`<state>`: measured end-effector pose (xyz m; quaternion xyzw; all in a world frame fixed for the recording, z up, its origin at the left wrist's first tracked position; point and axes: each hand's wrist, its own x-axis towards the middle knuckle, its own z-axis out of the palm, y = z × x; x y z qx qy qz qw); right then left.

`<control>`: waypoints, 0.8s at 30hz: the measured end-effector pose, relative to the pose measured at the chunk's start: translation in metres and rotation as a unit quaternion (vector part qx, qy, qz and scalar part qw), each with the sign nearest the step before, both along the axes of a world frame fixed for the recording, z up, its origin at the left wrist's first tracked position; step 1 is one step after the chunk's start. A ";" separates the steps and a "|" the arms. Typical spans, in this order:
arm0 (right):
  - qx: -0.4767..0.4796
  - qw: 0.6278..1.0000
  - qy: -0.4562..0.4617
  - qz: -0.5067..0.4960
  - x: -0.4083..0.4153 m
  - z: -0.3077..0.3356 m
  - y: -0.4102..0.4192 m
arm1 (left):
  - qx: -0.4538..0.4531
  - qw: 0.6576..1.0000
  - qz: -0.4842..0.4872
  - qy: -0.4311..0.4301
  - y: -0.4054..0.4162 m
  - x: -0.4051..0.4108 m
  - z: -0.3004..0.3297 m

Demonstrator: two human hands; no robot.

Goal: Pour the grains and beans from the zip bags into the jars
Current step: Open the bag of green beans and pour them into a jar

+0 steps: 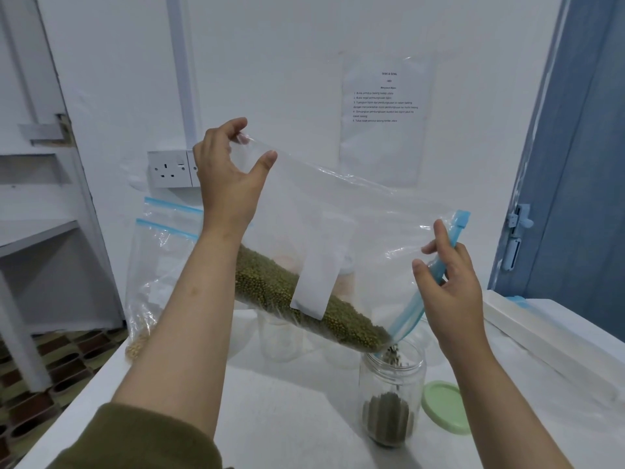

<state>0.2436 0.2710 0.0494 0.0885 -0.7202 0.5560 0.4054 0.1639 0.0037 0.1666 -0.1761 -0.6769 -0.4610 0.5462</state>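
Note:
A large clear zip bag (338, 211) of green beans (304, 299) is held tilted over the table, blue zip end down to the right. My left hand (230, 170) pinches its raised bottom corner. My right hand (449, 286) grips the blue zip strip at the mouth. Beans stream from the mouth corner into a clear jar (392, 394), which stands upright and holds a low layer of beans. The jar's green lid (446, 407) lies flat beside it on the right.
Two more zip bags (159, 265) lean at the back left, one with pale grains at its bottom. Empty clear jars (280, 336) stand behind the tilted bag. The white table (270, 418) meets a wall with a socket (169, 169); a long white box (541, 333) lies right.

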 end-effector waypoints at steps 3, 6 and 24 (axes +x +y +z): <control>0.002 1.000 -0.001 0.000 0.000 0.000 0.001 | -0.002 1.000 0.003 0.006 0.001 0.001 0.001; 0.004 1.000 -0.001 0.000 0.000 0.000 0.002 | -0.005 1.000 0.004 0.007 0.002 0.001 0.002; 0.002 1.000 -0.001 0.004 -0.003 0.000 0.001 | -0.007 1.000 0.013 0.006 -0.001 -0.001 0.001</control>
